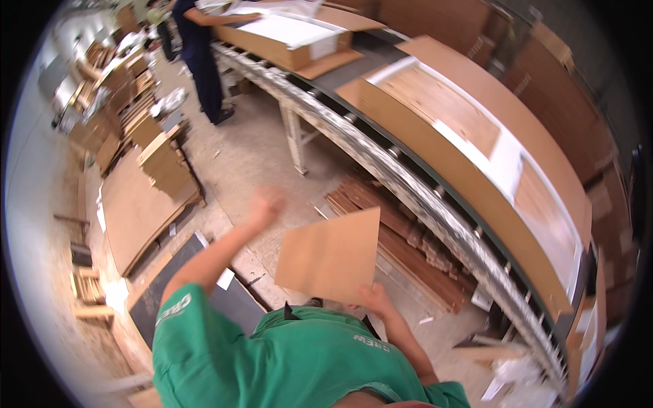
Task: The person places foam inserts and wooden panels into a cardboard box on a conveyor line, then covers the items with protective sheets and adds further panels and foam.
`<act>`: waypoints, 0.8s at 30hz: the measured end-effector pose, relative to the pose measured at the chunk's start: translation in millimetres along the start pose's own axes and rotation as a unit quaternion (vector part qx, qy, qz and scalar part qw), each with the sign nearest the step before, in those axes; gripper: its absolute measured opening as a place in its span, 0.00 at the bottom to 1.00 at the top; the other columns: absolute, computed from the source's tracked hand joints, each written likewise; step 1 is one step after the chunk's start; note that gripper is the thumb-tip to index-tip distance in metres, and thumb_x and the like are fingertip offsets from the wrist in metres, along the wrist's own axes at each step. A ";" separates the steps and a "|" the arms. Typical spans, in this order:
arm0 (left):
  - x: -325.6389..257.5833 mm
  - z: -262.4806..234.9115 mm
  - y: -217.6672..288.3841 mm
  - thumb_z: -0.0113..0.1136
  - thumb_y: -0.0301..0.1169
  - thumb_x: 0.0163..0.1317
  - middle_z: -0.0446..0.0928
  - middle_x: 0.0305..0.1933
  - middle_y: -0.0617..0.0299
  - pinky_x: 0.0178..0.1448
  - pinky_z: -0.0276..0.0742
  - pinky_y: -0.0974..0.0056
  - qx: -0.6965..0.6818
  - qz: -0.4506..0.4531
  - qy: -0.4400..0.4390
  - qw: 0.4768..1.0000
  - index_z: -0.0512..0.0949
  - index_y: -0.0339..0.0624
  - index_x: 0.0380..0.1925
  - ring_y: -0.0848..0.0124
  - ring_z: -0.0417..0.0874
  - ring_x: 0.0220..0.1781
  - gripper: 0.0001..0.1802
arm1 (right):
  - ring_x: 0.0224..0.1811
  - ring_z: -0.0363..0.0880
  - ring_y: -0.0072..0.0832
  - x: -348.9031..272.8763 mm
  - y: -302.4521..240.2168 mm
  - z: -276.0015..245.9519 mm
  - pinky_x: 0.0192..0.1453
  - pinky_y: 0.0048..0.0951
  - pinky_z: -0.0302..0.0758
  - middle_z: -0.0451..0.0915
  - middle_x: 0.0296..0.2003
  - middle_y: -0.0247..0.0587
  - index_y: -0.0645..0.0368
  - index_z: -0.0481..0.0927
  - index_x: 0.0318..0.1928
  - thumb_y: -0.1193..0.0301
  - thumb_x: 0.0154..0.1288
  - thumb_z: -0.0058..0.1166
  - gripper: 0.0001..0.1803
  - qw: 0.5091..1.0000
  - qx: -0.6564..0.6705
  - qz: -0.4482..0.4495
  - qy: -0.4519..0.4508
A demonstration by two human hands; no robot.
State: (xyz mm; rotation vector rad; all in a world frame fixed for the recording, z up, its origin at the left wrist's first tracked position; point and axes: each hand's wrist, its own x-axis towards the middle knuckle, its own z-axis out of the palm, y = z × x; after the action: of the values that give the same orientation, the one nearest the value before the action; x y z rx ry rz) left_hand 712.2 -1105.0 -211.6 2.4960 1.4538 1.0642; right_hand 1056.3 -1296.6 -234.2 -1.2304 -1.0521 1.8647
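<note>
My right hand grips the lower edge of a flat brown cardboard sheet, held in front of my green shirt. My left hand is raised out to the left of the sheet and does not touch it. It is blurred by motion, nothing shows in it, and its fingers cannot be made out. Below the sheet lies a pile of brown wooden strips on the floor.
A curved roller conveyor runs from top left to lower right and carries long open cartons with wood panels and white padding. Another person in dark blue stands by it at the top. Cardboard stacks and a dark mat lie at the left.
</note>
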 end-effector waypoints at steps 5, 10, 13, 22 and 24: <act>-92.8 -220.3 -115.9 0.58 0.29 0.60 0.78 0.45 0.53 0.53 0.71 0.63 0.150 -0.295 0.301 0.894 0.77 0.37 0.44 0.61 0.78 0.48 0.13 | 0.26 0.82 0.39 97.6 -177.9 40.6 0.27 0.30 0.79 0.81 0.30 0.54 0.74 0.74 0.44 0.65 0.66 0.45 0.19 0.998 0.013 -0.057 -0.036; -306.7 -186.0 -98.1 0.57 0.32 0.56 0.77 0.29 0.51 0.40 0.74 0.57 0.185 -0.565 0.213 0.775 0.77 0.36 0.31 0.53 0.78 0.33 0.10 | 0.27 0.81 0.47 168.0 -289.8 37.7 0.26 0.33 0.79 0.78 0.37 0.60 0.77 0.65 0.52 0.63 0.65 0.44 0.26 0.978 0.136 -0.158 -0.016; -418.1 -75.3 -42.8 0.59 0.37 0.53 0.80 0.35 0.47 0.46 0.76 0.52 0.070 -0.708 -0.125 0.691 0.80 0.40 0.38 0.49 0.81 0.39 0.15 | 0.31 0.80 0.46 239.6 -341.0 52.4 0.28 0.30 0.78 0.77 0.39 0.57 0.71 0.66 0.52 0.63 0.65 0.43 0.24 0.953 0.179 -0.244 0.017; -293.5 8.4 -120.8 0.63 0.35 0.53 0.81 0.38 0.49 0.47 0.77 0.58 -0.106 -0.781 -0.044 0.614 0.78 0.35 0.43 0.57 0.82 0.41 0.19 | 0.47 0.79 0.46 488.7 -480.3 91.7 0.36 0.26 0.82 0.76 0.48 0.54 0.69 0.67 0.55 0.72 0.67 0.42 0.18 0.890 0.314 -0.331 -0.021; -291.6 -8.8 -153.9 0.63 0.35 0.53 0.81 0.38 0.50 0.47 0.77 0.59 -0.094 -0.762 0.095 0.633 0.77 0.35 0.44 0.59 0.82 0.41 0.20 | 0.49 0.79 0.46 518.2 -497.3 90.9 0.37 0.26 0.82 0.75 0.49 0.54 0.69 0.66 0.55 0.73 0.67 0.41 0.19 0.884 0.293 -0.364 -0.009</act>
State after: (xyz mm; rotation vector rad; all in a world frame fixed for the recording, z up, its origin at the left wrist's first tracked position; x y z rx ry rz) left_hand 500.6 -1251.9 -417.6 0.3095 2.3388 0.8323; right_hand 840.8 -652.5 16.5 -0.3719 -0.7190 1.4169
